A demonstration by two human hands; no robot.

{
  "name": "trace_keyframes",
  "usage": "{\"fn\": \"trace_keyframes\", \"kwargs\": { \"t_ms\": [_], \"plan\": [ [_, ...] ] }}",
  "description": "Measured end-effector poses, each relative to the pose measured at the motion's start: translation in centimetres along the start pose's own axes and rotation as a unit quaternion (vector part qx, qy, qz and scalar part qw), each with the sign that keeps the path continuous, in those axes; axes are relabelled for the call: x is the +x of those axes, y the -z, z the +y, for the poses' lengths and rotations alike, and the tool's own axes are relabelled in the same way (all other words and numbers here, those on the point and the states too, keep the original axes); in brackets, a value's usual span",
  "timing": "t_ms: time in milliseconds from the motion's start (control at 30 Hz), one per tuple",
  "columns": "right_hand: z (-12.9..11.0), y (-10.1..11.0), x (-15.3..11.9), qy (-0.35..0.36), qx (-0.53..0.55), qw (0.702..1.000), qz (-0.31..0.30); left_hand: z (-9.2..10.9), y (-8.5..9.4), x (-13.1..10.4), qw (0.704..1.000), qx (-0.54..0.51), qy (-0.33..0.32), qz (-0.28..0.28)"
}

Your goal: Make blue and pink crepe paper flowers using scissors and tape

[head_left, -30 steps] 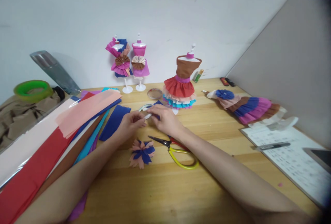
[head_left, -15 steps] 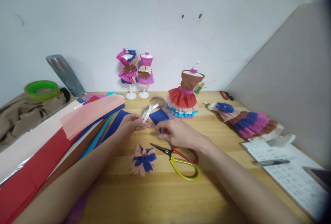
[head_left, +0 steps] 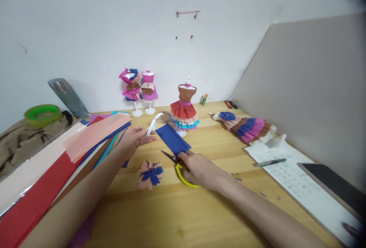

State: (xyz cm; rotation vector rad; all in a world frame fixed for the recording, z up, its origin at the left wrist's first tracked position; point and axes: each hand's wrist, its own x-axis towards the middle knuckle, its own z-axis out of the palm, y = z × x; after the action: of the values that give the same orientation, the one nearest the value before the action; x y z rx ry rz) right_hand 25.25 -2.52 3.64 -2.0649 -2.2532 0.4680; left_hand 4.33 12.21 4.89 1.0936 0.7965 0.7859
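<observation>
My left hand (head_left: pixel 137 137) pinches a curved white strip (head_left: pixel 154 123) between thumb and fingers, left of a blue paper piece (head_left: pixel 173 138). My right hand (head_left: pixel 197 168) is closed over the scissors (head_left: pixel 171 157), at the lower end of the blue paper. It covers much of the scissors' handles; a yellow loop shows below it, and the dark blades point up and left. Whether the fingers grip the handles or the paper edge is hidden. A pink and blue paper flower (head_left: pixel 150 175) lies on the wooden table, left of the scissors.
Coloured paper sheets (head_left: pixel 42 179) lie under and beside my left arm. Three dressed mannequins, one in a red skirt (head_left: pixel 183 111), stand at the back. A doll dress (head_left: pixel 246 128), a knife (head_left: pixel 270 162) on white paper (head_left: pixel 286 179) and a dark phone (head_left: pixel 331 185) are at right.
The head view has shifted right. My right hand has moved down from the blue paper's middle to its lower end and over the scissors' handles. My left hand still holds the white strip.
</observation>
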Motion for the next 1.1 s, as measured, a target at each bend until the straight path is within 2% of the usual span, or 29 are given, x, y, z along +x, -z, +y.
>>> {"fn": "trace_keyframes", "kwargs": {
  "t_ms": [100,167,233,300,400,467,567,767,1100],
  "plan": [
    [1.1,0.5,0.0,0.031,0.120,0.992,0.031,0.7,-0.4,-1.0,1.000,0.002,-0.020,0.020],
    [1.9,0.6,0.0,0.047,0.244,0.968,0.022,1.0,-0.8,-1.9,0.999,0.008,-0.024,0.027],
    [2.5,0.6,-0.2,0.061,0.393,0.917,-0.003,1.1,-1.2,-3.0,0.999,0.015,-0.017,0.027],
    [2.6,0.3,-0.7,0.069,0.519,0.851,-0.041,1.1,-1.8,-4.2,0.999,0.018,-0.012,0.024],
    [2.1,-0.4,-1.9,0.111,0.638,0.757,-0.088,0.6,-2.7,-5.8,0.999,0.020,-0.017,0.023],
    [1.5,-0.9,-2.7,0.162,0.670,0.715,-0.119,0.1,-3.4,-6.7,0.999,0.021,-0.025,0.021],
    [0.6,-1.6,-3.7,0.228,0.688,0.675,-0.134,-0.8,-4.5,-7.8,0.998,0.027,-0.039,0.029],
    [-0.5,-2.0,-4.2,0.207,0.718,0.648,-0.151,-1.7,-6.2,-9.2,0.995,0.053,-0.076,0.021],
    [-0.9,-2.3,-4.0,0.165,0.710,0.671,-0.136,-2.9,-6.9,-10.0,0.985,0.156,-0.080,-0.002]
  ]
}}
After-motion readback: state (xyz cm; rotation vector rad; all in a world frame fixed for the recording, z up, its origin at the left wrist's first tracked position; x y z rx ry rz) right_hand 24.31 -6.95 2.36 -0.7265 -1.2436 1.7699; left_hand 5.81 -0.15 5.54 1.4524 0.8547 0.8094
